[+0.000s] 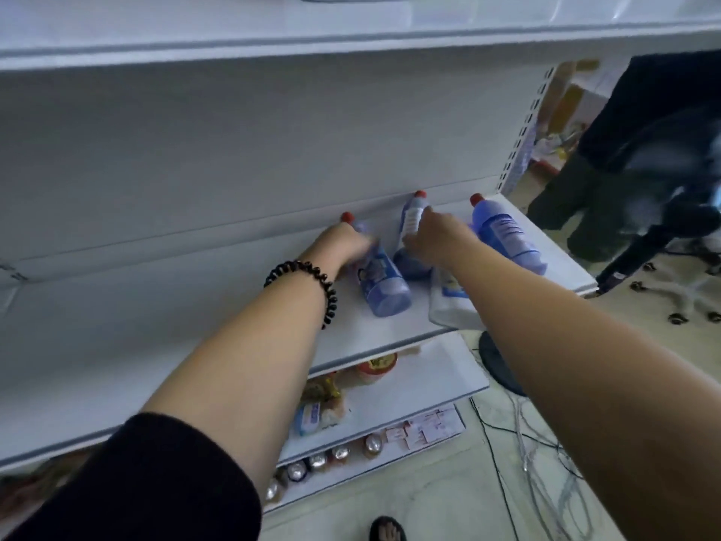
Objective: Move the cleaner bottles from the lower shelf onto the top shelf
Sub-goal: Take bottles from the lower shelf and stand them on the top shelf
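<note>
Three blue cleaner bottles with red caps stand on the white lower shelf (203, 329) near its right end. My left hand (343, 244) grips the left bottle (380, 283) around its upper body, just below the cap. The middle bottle (409, 228) is held by my right hand (433, 238), fingers curled round its body. The right bottle (507, 236) stands free beside my right forearm. The top shelf (273, 37) runs across the upper edge of the view, its front lip above both hands.
A white cloth or bag (452, 306) lies on the shelf under my right forearm. Lower shelves hold packets and jars (324, 400). A person in dark clothes (624, 150) stands at the right beside a wheeled chair base (671, 290). Cables (538, 462) lie on the floor.
</note>
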`<action>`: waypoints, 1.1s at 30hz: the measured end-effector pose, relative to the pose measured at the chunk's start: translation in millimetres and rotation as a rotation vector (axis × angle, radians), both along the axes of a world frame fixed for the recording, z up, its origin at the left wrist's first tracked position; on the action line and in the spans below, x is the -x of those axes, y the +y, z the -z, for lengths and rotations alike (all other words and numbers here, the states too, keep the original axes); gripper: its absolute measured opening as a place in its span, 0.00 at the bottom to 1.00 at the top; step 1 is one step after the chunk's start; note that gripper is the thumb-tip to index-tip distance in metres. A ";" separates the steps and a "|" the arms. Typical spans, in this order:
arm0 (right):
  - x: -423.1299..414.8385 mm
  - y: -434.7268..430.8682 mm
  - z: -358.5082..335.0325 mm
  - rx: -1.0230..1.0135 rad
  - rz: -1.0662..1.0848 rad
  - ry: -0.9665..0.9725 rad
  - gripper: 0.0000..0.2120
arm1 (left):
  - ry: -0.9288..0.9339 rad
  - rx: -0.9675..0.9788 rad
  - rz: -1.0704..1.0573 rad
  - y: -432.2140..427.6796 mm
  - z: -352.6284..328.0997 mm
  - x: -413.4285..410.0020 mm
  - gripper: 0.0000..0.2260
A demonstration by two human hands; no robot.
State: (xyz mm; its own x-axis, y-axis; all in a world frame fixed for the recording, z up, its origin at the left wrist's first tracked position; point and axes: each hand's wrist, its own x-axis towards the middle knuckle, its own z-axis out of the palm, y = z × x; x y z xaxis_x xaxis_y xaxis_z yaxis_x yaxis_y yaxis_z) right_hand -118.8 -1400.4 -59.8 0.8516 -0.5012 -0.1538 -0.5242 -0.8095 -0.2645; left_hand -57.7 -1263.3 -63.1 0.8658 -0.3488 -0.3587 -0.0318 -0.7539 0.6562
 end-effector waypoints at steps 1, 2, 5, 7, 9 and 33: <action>-7.4 -3.3 3.8 -0.023 0.007 -0.015 0.20 | 0.049 0.014 -0.045 -4.4 3.2 0.3 0.13; -15.1 -6.6 7.5 -0.027 0.018 -0.026 0.21 | 0.094 0.033 -0.093 -7.8 6.6 0.3 0.13; -34.0 -14.5 16.2 0.029 0.007 0.009 0.33 | 0.201 0.175 -0.191 -14.5 17.9 -5.2 0.12; -39.7 -19.0 20.1 0.064 -0.002 0.004 0.42 | 0.221 0.247 -0.229 -14.2 26.3 -9.5 0.15; -41.8 -22.7 21.2 0.054 0.004 -0.004 0.45 | 0.197 0.260 -0.264 -14.2 33.3 -13.3 0.19; 74.4 87.9 -27.0 -1.423 0.306 -0.535 0.18 | 0.551 1.091 -0.209 104.5 -26.5 68.5 0.10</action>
